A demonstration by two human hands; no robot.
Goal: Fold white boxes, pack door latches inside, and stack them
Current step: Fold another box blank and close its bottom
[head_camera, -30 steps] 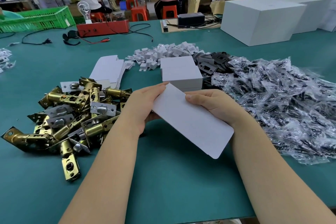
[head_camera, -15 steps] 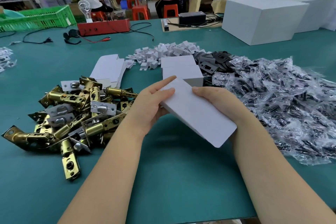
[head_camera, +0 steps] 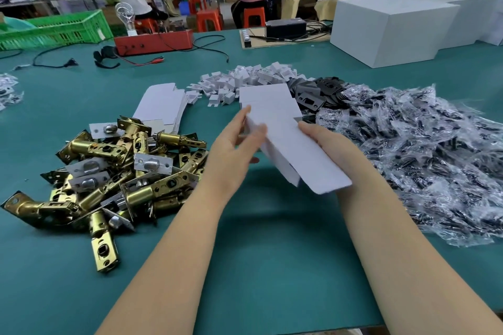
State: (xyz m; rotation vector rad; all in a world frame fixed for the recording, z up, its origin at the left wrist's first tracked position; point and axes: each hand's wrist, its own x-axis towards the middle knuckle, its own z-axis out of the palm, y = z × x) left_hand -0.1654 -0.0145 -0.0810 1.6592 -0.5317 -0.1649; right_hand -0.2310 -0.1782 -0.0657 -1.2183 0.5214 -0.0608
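Note:
I hold a white cardboard box blank (head_camera: 302,155) above the green table, half opened into a sleeve. My right hand (head_camera: 326,144) grips its right side, thumb on top. My left hand (head_camera: 234,144) has straight fingers against the blank's far left end. A heap of brass door latches (head_camera: 117,171) lies left of my left hand. Finished white boxes (head_camera: 266,100) are stacked just behind the blank. Flat unfolded blanks (head_camera: 163,103) lie behind the latches.
Bagged black parts (head_camera: 424,160) cover the table on the right. Small white card inserts (head_camera: 245,79) and black strike plates (head_camera: 315,92) lie at the back. Large white cartons (head_camera: 392,27), a red device (head_camera: 155,41) with cables and a green crate (head_camera: 57,30) stand farther back. People sit beyond.
The flat blank has been lifted away from me and pushed open into a sleeve. My left hand moved from under its left edge to its far end.

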